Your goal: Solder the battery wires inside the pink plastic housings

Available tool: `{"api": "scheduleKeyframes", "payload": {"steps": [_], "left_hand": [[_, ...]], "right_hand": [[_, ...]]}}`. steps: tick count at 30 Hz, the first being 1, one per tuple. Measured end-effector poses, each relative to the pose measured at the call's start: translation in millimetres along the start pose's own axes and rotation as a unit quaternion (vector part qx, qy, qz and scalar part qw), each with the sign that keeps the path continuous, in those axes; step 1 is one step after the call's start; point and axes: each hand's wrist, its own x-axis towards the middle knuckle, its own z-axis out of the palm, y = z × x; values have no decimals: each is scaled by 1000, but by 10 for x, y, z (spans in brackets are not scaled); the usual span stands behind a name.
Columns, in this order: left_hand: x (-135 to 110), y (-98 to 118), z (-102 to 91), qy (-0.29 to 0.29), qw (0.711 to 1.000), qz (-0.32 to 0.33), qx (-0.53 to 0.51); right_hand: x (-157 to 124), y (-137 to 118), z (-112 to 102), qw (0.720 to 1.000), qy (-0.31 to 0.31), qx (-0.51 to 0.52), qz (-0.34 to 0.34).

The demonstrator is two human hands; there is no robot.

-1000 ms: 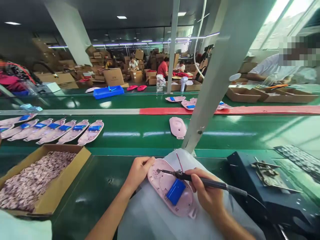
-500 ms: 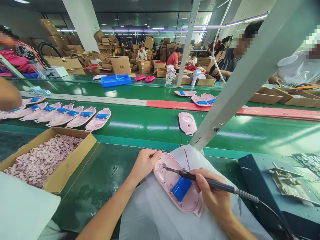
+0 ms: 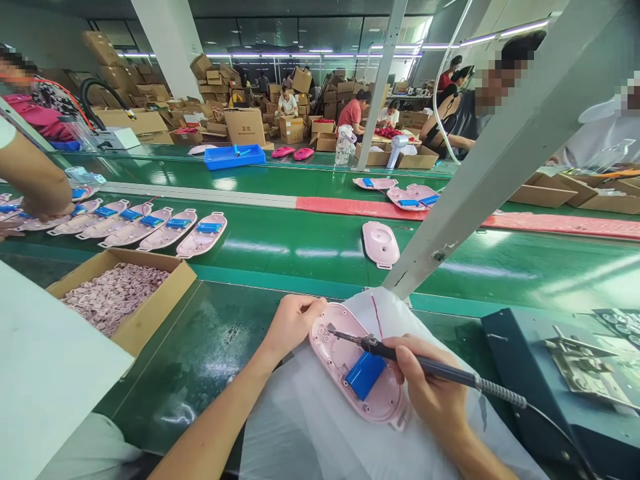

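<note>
A pink oval plastic shell (image 3: 350,363) with a blue battery (image 3: 365,375) inside lies on a white sheet (image 3: 320,427) in front of me. My left hand (image 3: 293,321) is curled against the shell's upper left rim and steadies it. My right hand (image 3: 425,387) grips a black soldering iron (image 3: 430,369) like a pen. The iron's tip rests at the shell's upper inner end. A thin red wire (image 3: 376,313) rises from the shell.
A cardboard box of small pink parts (image 3: 117,300) sits at my left. Several pink shells with blue batteries (image 3: 150,230) lie in a row on the green belt; another person's arm (image 3: 35,183) reaches over them. A slanted metal post (image 3: 480,167) and a dark stand (image 3: 550,380) are at right.
The view has swung a little down and right. Another person's arm has come in at the left over the row of shells. My hands, the iron and the shell keep their pose.
</note>
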Motion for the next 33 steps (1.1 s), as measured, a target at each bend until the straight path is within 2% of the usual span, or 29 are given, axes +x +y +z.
{"api": "scheduleKeyframes", "payload": {"steps": [33], "left_hand": [[-13,-3,-8,-3,1000,-2,5]], "right_hand": [[-18,17,-10,1000,-6,4,-7]]}}
